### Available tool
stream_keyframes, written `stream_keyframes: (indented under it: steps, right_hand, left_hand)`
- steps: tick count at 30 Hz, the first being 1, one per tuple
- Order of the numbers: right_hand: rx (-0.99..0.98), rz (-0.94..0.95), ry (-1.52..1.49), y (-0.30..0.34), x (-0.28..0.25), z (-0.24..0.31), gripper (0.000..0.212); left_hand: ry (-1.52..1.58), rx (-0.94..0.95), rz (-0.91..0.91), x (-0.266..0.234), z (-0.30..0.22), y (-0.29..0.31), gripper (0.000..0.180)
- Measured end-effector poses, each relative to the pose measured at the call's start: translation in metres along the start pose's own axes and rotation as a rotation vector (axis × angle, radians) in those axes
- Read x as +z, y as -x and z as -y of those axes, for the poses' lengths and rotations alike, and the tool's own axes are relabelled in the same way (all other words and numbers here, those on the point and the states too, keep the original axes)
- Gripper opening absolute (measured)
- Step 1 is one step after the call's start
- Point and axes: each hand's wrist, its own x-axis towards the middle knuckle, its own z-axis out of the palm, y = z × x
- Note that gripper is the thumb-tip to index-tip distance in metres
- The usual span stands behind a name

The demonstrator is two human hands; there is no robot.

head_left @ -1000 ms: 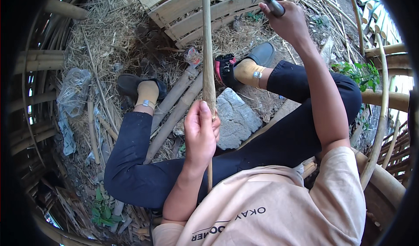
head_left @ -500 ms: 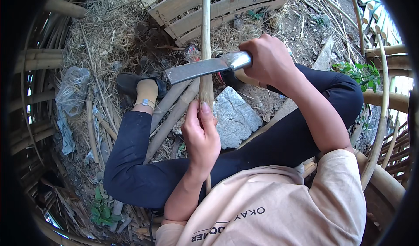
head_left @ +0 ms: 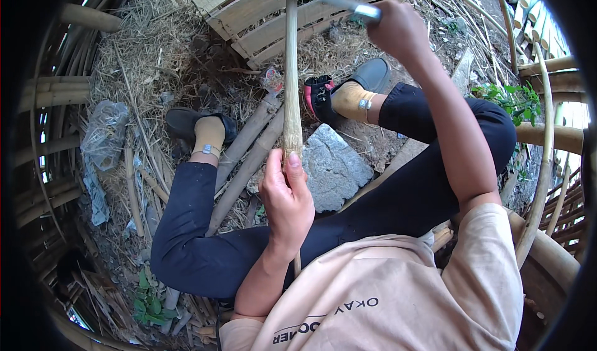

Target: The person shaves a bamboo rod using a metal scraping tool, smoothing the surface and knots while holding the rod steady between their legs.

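My left hand [head_left: 286, 195] is closed round a long pale bamboo strip [head_left: 291, 96], which stands lengthwise before me. The strip runs from beside my torso, over my lap, to the top edge of the view. Farther off, my right hand [head_left: 401, 32] grips a machete [head_left: 333, 0] by its handle, which the fingers hide. The blade points left and is smeared by motion. Its tip lies across the strip near the top of the view; whether the two touch I cannot tell.
A grey stone [head_left: 337, 167] lies between my legs, beside bamboo poles [head_left: 249, 158]. Beyond stands a slatted wooden crate [head_left: 273, 24]. A clear plastic bag [head_left: 104, 134] is at the left. Cut bamboo [head_left: 540, 24] is piled at the far right. Straw [head_left: 146, 58] covers the ground.
My right hand and the machete have moved away from me, up along the bamboo strip, uncovering my right foot. My left hand has kept its place and its hold.
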Motion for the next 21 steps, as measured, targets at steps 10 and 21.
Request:
stream_keyframes:
  steps: [10, 21]
  right_hand:
    - [-0.175, 0.156, -0.219, 0.046, -0.005, 0.032, 0.022]
    - [-0.097, 0.085, -0.056, 0.022, 0.017, 0.027, 0.023]
  left_hand:
    - [0.323, -0.206, 0.109, 0.003, 0.003, -0.009, 0.028]
    - [0.083, -0.068, 0.074, 0.004, 0.004, 0.008, 0.031]
